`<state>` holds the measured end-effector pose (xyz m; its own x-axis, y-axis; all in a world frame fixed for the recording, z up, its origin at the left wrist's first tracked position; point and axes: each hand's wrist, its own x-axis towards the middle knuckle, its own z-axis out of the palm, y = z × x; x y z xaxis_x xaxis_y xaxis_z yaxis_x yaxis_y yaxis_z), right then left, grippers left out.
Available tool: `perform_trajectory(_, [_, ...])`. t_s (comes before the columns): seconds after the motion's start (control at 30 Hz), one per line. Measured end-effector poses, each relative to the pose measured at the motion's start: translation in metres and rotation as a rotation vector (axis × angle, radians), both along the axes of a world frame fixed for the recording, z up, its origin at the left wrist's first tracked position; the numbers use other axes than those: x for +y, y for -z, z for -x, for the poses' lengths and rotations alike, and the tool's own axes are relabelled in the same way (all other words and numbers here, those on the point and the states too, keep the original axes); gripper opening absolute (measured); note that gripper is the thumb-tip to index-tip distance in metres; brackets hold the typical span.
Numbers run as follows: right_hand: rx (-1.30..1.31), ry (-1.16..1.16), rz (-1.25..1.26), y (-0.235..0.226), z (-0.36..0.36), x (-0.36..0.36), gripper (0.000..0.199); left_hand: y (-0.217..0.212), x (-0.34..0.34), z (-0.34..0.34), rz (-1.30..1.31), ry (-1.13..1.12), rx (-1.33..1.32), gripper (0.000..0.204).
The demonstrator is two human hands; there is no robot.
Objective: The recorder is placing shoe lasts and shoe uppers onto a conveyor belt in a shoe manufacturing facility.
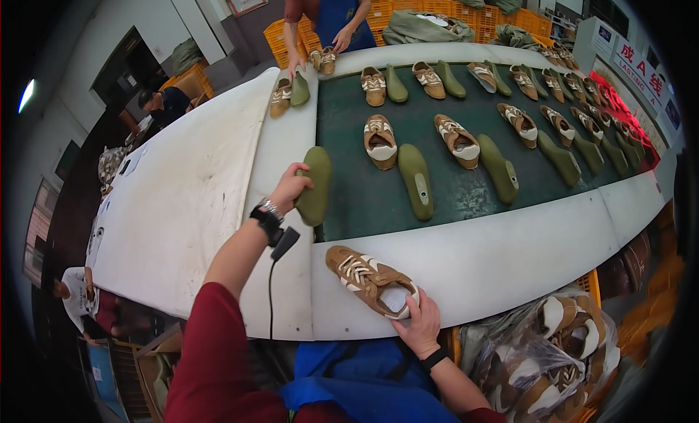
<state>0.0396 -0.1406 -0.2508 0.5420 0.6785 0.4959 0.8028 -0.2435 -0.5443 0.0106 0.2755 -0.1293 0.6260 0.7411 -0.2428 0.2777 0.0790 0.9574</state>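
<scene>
Left hand (290,188): one, grip closed on a green shoe last (314,191), fingers curled over its left side. The last stands lengthwise toward the far side, at the border between the white part of the bench (196,168) and its dark green surface (349,204). Dark watch (268,213) on the wrist; a black device (285,244) with a cable just beside it.

Right hand (421,322): one, grip narrow, holding the heel of a brown shoe (357,271) with white stripes and laces. The shoe lies on the near white strip, toe to the far left, opening toward the hand. Black band (435,359) on the wrist.

On the green surface: brown-and-white shoes and green lasts in two rows. Nearest last (415,181) beside the nearest shoe (380,142); others continue to the right.

Far side: co-worker in a blue apron (336,19), one hand (295,63) at another green last (300,92), which stands beside a brown shoe. Orange crates (378,17) behind.

Lower right: brown-and-white shoes in clear plastic wrapping (520,368), beside the bench.
</scene>
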Motion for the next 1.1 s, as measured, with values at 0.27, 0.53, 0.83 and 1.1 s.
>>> perform_trajectory(0.27, [-0.011,-0.02,0.021,0.002,0.0,-0.001,0.088,0.135,0.008,-0.042,-0.796,0.079,0.462,0.031])
perform_trajectory(0.53, [-0.017,0.003,-0.001,-0.003,0.004,0.003,0.078,0.121,0.027,-0.037,-0.736,0.147,0.468,0.035])
perform_trajectory(0.83, [-0.031,0.018,-0.012,0.004,0.006,0.005,0.081,0.057,-0.006,0.045,-0.728,0.428,0.388,0.059])
perform_trajectory(1.1, [0.093,-0.003,0.018,-0.009,0.001,-0.001,0.075,0.071,-0.137,0.175,-0.891,0.528,0.21,0.049])
